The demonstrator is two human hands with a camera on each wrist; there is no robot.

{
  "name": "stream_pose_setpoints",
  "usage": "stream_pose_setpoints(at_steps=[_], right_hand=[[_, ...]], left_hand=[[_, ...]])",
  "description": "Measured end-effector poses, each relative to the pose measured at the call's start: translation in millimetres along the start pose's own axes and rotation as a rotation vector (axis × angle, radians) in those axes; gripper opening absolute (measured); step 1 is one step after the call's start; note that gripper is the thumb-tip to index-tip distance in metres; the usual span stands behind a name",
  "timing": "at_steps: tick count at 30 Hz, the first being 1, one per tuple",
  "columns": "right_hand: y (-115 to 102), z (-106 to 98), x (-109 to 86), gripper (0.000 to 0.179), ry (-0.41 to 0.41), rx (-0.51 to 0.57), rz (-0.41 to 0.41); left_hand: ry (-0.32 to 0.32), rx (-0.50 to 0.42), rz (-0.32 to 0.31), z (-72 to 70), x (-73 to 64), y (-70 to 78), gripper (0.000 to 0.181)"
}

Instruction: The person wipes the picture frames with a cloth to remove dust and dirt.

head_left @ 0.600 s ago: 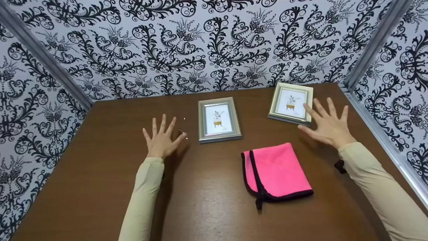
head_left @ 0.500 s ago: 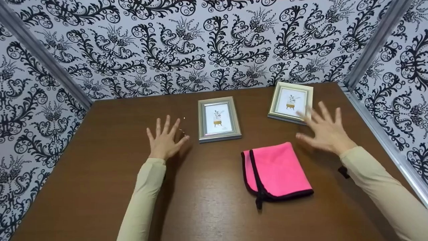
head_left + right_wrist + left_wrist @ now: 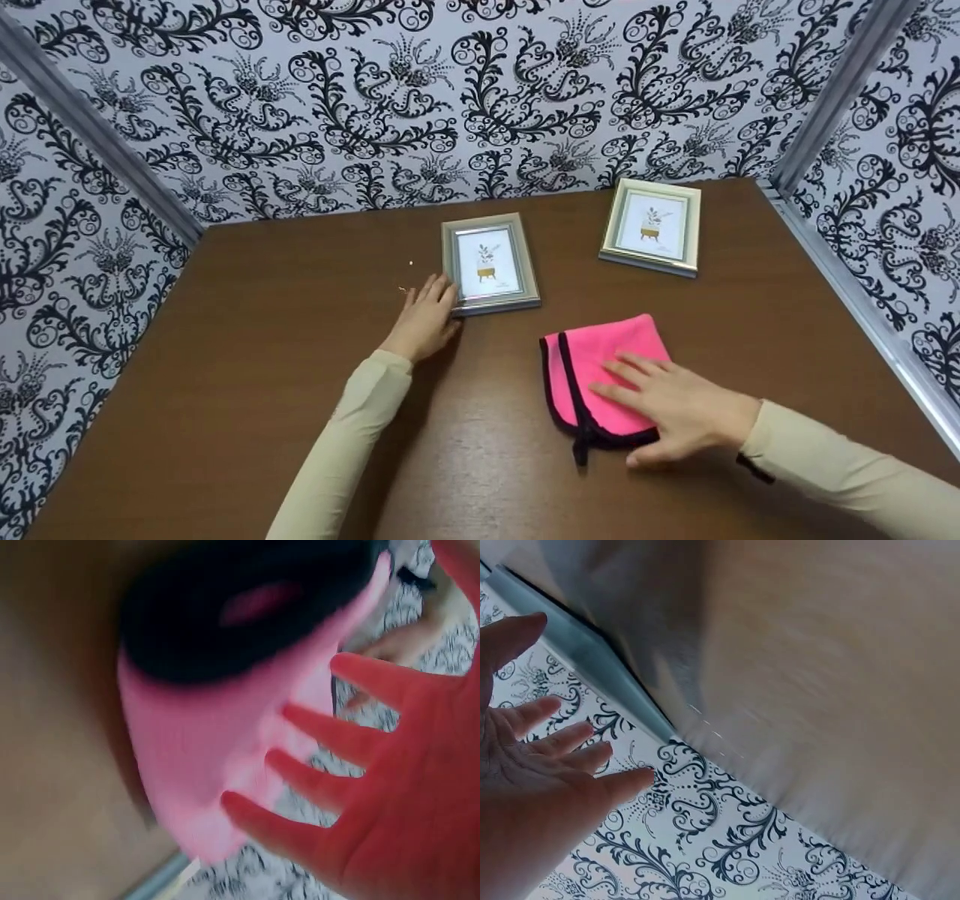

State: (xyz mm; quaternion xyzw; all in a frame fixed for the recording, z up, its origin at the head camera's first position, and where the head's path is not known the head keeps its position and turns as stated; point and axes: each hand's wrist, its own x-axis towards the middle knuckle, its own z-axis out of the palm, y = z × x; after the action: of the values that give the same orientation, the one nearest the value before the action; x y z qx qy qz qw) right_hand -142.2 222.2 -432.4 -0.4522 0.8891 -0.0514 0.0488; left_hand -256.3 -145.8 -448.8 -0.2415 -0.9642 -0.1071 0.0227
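In the head view, my left hand is at the lower left corner of a silver-gold picture frame, fingertips right at its side edge. The frame lies flat and shows a small plant print. Over a folded pink cloth with black edging and a black loop, my right hand spreads its fingers, covering the cloth's right part. From the right wrist view, the straight, parted fingers overlap the pink cloth. The left wrist view shows the left palm with fingers loosely extended.
A second, matching picture frame lies at the back right of the brown table. Tiny bright specks lie left of the nearer frame. Black-and-white patterned walls with grey metal corner posts enclose the back and sides.
My left hand has moved right to the nearer picture frame. My right hand has come down and left from beside the far frame to over the pink cloth.
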Motion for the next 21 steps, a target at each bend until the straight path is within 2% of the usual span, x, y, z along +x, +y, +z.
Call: stream_pose_setpoints(at_steps=[2,4,9,13,17,21], right_hand=[[-2,3,3.3,0.089,-0.06,0.01,0.03],[-1,5,7.8,0.091,-0.073,0.0,0.052],[10,6,19.3,0.088,-0.02,-0.134,0.013],[19,5,30.7,0.069,0.041,-0.209,-0.039],[29,1,37.0,0.05,0.138,-0.128,-0.053],[40,-11,36.7,0.037,0.236,0.04,0.008]], left_hand=[[0.011,0.009,0.03,3.3,3.4,0.5,0.045],[0.022,0.026,0.058,7.4,5.9,0.1,0.037],[0.085,0.074,0.114,12.2,9.4,2.5,0.027],[0.117,0.131,0.109,10.2,15.3,9.3,0.018],[0.106,0.163,0.098,6.4,20.3,15.9,0.018],[0.078,0.124,0.103,4.6,19.8,20.5,0.021]])
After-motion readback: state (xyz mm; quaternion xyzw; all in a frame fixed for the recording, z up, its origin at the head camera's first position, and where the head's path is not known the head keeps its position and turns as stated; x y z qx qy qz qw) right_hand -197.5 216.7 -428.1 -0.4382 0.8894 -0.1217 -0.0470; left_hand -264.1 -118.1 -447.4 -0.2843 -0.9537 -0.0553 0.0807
